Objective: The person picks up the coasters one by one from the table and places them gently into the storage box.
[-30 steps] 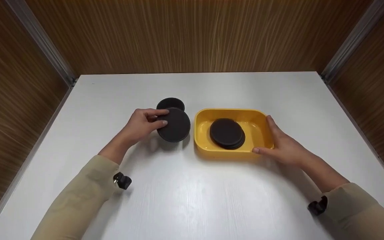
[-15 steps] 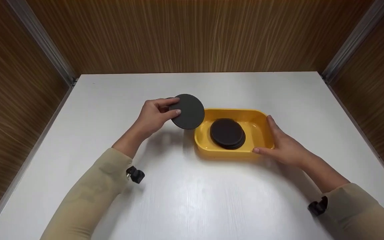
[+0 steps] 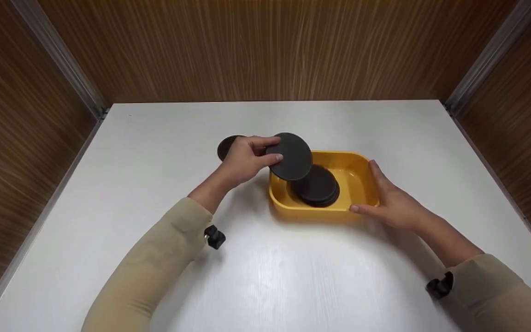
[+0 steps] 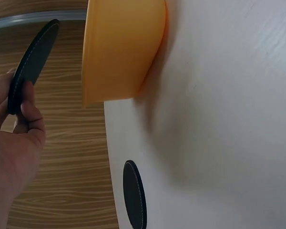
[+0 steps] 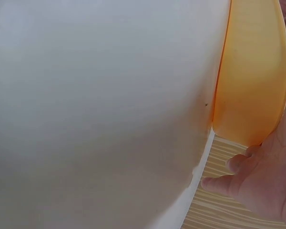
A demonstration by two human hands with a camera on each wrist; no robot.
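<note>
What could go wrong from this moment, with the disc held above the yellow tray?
The left hand pinches the black disc only at its edge, tilted over the yellow tray; it may slip and land askew on the stack of discs, or catch the tray's rim. The right hand only rests against the tray's side, so a bump might shift it. The disc on the table lies close behind the left hand and could be knocked.

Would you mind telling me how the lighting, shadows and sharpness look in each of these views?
Head view: even overhead light, a soft sheen on the white table, faint shadows under the yellow tray and left hand; all sharp. Left wrist view: the disc is crisp, the thumb close to the lens soft, and the scene is turned sideways. Right wrist view: the table is washed out and blurred, the right hand out of focus.
</note>
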